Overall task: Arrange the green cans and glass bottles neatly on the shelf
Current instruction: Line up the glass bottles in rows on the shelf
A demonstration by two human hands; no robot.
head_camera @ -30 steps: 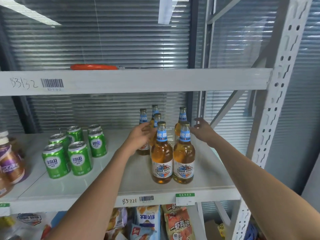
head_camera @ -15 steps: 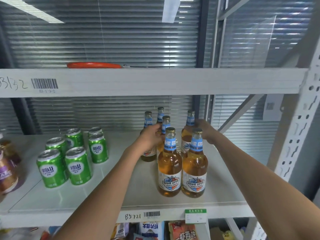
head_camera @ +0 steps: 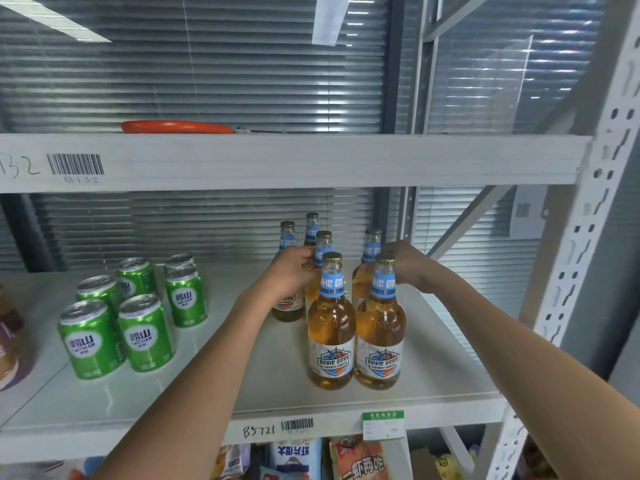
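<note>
left grip (head_camera: 289, 275) curls around a mid-row glass bottle (head_camera: 322, 258); right grip (head_camera: 407, 268) wraps the back-right bottle (head_camera: 370, 254). six bottles cluster on the shelf (head_camera: 242, 375) at 3 o'clock of the green cans (head_camera: 138, 306).

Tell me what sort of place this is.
Probably a shop stockroom or warehouse: grey metal racking, barcode location labels on the shelf edges, a green price tag, and stocked green cans and beer bottles.
</note>
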